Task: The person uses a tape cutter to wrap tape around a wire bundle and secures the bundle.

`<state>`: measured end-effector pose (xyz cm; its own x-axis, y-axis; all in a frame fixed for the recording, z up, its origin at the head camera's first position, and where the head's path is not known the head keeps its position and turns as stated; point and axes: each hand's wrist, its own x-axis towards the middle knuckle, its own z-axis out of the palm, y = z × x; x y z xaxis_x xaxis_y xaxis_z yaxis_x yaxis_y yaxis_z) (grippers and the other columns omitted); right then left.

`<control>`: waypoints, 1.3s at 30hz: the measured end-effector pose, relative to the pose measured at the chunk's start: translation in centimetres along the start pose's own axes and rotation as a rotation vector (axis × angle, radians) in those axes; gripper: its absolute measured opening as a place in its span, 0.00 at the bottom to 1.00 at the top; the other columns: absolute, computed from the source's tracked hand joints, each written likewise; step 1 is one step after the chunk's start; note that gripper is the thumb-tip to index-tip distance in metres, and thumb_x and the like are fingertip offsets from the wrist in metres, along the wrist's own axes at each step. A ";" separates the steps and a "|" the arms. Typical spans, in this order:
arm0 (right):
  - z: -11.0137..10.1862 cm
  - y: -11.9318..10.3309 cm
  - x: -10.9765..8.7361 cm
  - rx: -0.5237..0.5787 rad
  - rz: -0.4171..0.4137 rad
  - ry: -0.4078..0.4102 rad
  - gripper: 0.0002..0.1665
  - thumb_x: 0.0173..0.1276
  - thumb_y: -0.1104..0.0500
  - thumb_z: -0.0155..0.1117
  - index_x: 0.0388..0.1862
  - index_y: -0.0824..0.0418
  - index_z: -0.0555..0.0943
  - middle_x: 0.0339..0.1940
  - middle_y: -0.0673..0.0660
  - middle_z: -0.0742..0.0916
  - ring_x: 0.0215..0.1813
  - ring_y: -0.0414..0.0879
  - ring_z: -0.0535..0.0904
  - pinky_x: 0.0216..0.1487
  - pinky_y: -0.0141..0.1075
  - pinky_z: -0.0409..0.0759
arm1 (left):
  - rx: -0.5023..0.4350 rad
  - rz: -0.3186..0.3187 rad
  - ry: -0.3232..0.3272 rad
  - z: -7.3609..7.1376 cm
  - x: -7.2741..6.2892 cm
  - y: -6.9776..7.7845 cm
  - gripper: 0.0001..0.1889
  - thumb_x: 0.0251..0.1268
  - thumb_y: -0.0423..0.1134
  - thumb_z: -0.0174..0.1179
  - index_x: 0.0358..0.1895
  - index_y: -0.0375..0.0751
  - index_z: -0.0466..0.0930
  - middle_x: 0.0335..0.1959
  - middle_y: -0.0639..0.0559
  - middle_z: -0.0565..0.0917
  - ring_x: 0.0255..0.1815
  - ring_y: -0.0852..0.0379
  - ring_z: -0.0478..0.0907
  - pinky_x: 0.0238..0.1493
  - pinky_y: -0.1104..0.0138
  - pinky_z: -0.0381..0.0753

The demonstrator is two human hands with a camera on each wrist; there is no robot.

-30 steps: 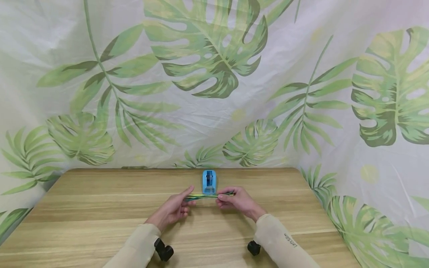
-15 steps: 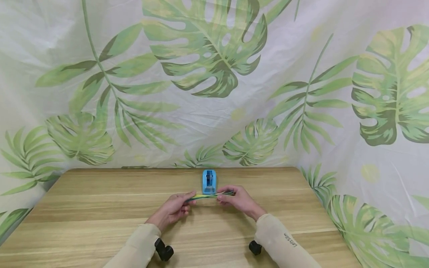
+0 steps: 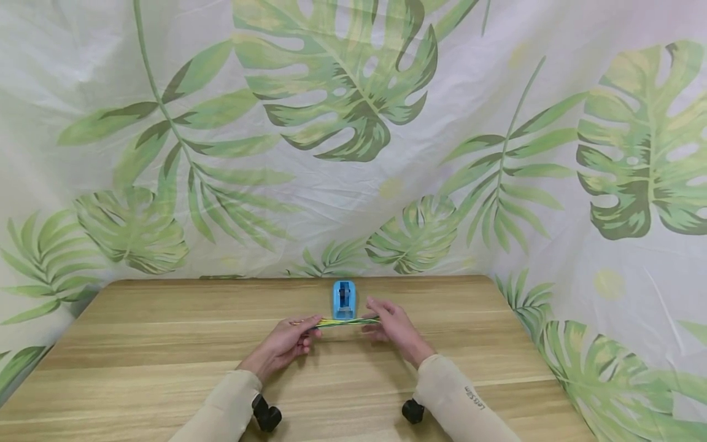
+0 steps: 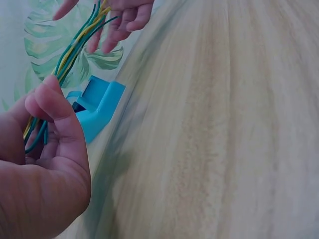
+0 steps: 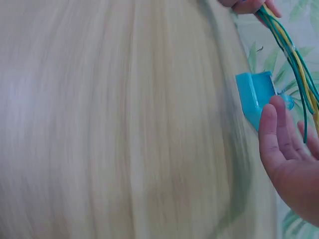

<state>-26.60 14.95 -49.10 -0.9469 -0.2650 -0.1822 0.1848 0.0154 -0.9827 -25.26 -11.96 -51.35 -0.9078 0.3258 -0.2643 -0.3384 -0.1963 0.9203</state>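
Observation:
My left hand (image 3: 286, 345) pinches a bundle of thin green and yellow wires (image 3: 343, 322) between thumb and fingers, the strands running out to the right. In the left wrist view the wires (image 4: 75, 50) fan apart slightly at their free ends. My right hand (image 3: 396, 328) is around those ends with thumb and fingers spread. The right wrist view shows its fingers (image 5: 269, 129) straightened, with the wires (image 5: 294, 55) passing beside them. Just beyond the bundle stands a blue tape dispenser (image 3: 344, 294), its toothed cutting edge visible in the left wrist view.
The wood-grain table (image 3: 182, 325) ends at a back edge just behind the dispenser. A leaf-printed cloth (image 3: 331, 202) hangs behind and to the right. Black camera mounts (image 3: 267, 415) sit at both wrists.
The right hand's thumb and fingers have parted and let go of the wires' right end. My left hand keeps its pinch nearly in place.

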 end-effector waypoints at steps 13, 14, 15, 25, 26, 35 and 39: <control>1.5 1.1 -0.2 0.400 0.240 -0.039 0.60 0.68 0.24 0.52 0.73 0.71 0.53 0.42 0.61 0.84 0.40 0.48 0.83 0.48 0.39 0.83 | 0.038 0.031 0.007 -0.3 -0.1 0.2 0.24 0.72 0.45 0.63 0.62 0.29 0.77 0.30 0.52 0.85 0.22 0.64 0.71 0.26 0.72 0.77; 1.7 1.1 -0.1 0.410 0.234 -0.032 0.56 0.70 0.26 0.53 0.73 0.71 0.55 0.40 0.60 0.85 0.40 0.47 0.83 0.48 0.39 0.83 | 0.040 0.032 0.009 -0.3 -0.1 0.3 0.23 0.72 0.44 0.63 0.60 0.30 0.78 0.30 0.52 0.85 0.22 0.64 0.70 0.26 0.72 0.77; 1.8 1.2 -0.1 0.417 0.229 -0.024 0.52 0.71 0.29 0.54 0.70 0.71 0.58 0.38 0.59 0.85 0.39 0.46 0.83 0.47 0.38 0.83 | 0.043 0.033 0.010 -0.3 -0.1 0.3 0.22 0.72 0.44 0.64 0.59 0.30 0.80 0.30 0.52 0.85 0.22 0.64 0.70 0.26 0.71 0.77; 2.5 1.5 0.1 0.441 0.189 0.034 0.27 0.80 0.54 0.56 0.66 0.74 0.68 0.34 0.59 0.88 0.39 0.47 0.87 0.49 0.39 0.84 | 0.070 0.042 0.009 -0.5 0.0 0.4 0.16 0.71 0.43 0.64 0.52 0.34 0.84 0.31 0.51 0.86 0.23 0.64 0.71 0.27 0.70 0.78; 2.4 1.5 0.1 0.439 0.185 0.034 0.27 0.80 0.55 0.56 0.66 0.75 0.68 0.34 0.59 0.88 0.39 0.47 0.87 0.49 0.39 0.84 | 0.075 0.043 0.009 -0.5 -0.1 0.5 0.18 0.71 0.43 0.64 0.54 0.33 0.83 0.32 0.50 0.86 0.23 0.64 0.71 0.27 0.70 0.78; 1.8 1.2 0.1 0.382 0.177 0.002 0.25 0.78 0.59 0.57 0.64 0.77 0.70 0.36 0.61 0.89 0.41 0.49 0.88 0.51 0.41 0.83 | 0.130 0.013 0.041 -0.3 0.2 0.4 0.30 0.70 0.48 0.64 0.66 0.30 0.72 0.35 0.48 0.85 0.23 0.62 0.71 0.26 0.69 0.75; 1.4 0.7 0.1 0.362 0.160 -0.038 0.25 0.79 0.62 0.55 0.66 0.78 0.68 0.36 0.61 0.89 0.42 0.49 0.88 0.52 0.41 0.83 | 0.148 -0.018 0.060 -0.3 0.3 0.6 0.32 0.71 0.52 0.62 0.69 0.33 0.69 0.35 0.47 0.84 0.22 0.61 0.70 0.25 0.69 0.73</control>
<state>-26.16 13.56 -49.76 -0.8893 -0.3228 -0.3240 0.4166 -0.2795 -0.8651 -25.80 -12.24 -50.97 -0.9167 0.2710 -0.2935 -0.3181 -0.0509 0.9467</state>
